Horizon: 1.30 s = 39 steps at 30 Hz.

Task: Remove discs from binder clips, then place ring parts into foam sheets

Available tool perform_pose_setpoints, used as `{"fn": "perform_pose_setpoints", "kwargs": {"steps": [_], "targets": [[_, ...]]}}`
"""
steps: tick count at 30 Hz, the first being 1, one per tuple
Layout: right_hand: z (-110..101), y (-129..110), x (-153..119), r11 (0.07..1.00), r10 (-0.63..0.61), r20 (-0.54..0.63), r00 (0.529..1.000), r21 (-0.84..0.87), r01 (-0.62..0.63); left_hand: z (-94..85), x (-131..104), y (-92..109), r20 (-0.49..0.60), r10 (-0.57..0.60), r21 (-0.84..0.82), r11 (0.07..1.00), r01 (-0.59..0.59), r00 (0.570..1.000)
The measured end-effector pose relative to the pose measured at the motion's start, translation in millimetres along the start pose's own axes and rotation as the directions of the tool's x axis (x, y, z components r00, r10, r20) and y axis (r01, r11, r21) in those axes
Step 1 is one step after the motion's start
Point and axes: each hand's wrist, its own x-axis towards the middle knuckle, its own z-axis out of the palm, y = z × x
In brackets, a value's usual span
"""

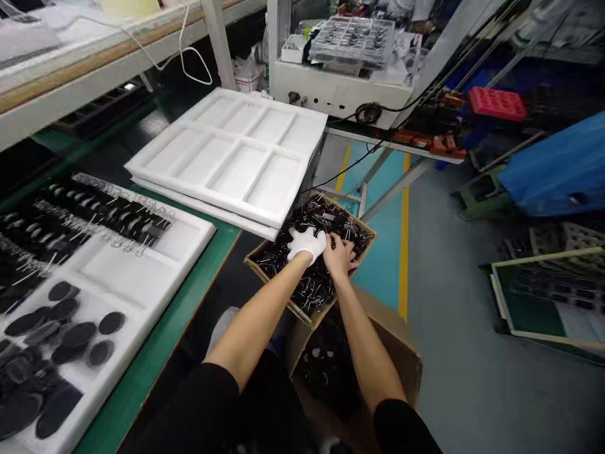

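Both my hands are over an open cardboard box (302, 314) filled with small black pieces that have shiny wire-like metal parts (316, 291). My left hand (305, 244), in a white glove, has its fingers spread over the pile, and I see nothing held in it. Close beside it, nearly touching its thumb side, is my bare right hand (339, 255). The right fingers are bent down among the pieces; what they hold, if anything, is hidden.
A larger cardboard box (392, 334) with dark items stands below. On the green bench (189, 299) lie a white foam tray (113, 274) with rows of black pieces and round dark discs, plus stacked compartment trays (231, 151). A metal-framed stand (397, 183) stands behind.
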Motion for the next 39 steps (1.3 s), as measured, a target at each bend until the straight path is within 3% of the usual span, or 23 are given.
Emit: {"fn": "perform_pose_setpoints", "kwargs": {"steps": [8, 12, 18, 25, 32, 39], "targets": [[5, 4, 6, 0.994, -0.108, 0.038, 0.993, 0.019, 0.107, 0.5, 13, -2, 0.103, -0.048, 0.001, 0.999, 0.048, 0.994], [10, 2, 1, 0.984, -0.091, -0.049, 0.995, 0.147, 0.097, -5.4, 10, -5, 0.094, -0.028, -0.084, 0.996, 0.036, 0.995], [21, 7, -6, 0.926, -0.138, -0.216, 0.967, 0.317, 0.203, -7.3, -2, -16, 0.048, 0.072, -0.167, 0.984, -0.063, 0.996], [29, 19, -9, 0.832, -0.311, -0.405, 0.860, 0.321, 0.452, 1.9, -16, -23, -0.103, 0.152, -0.287, 0.942, -0.176, 0.983], [36, 17, -14, 0.772, -0.388, -0.530, 0.754, 0.261, 0.580, -7.0, -5, -25, -0.011, 0.203, -0.252, 0.947, -0.199, 0.979], [40, 25, -11, 0.613, -0.414, -0.606, 0.679, 0.366, 0.700, -1.1, -20, -41, -0.150, 0.301, -0.323, 0.885, -0.334, 0.942]]}}
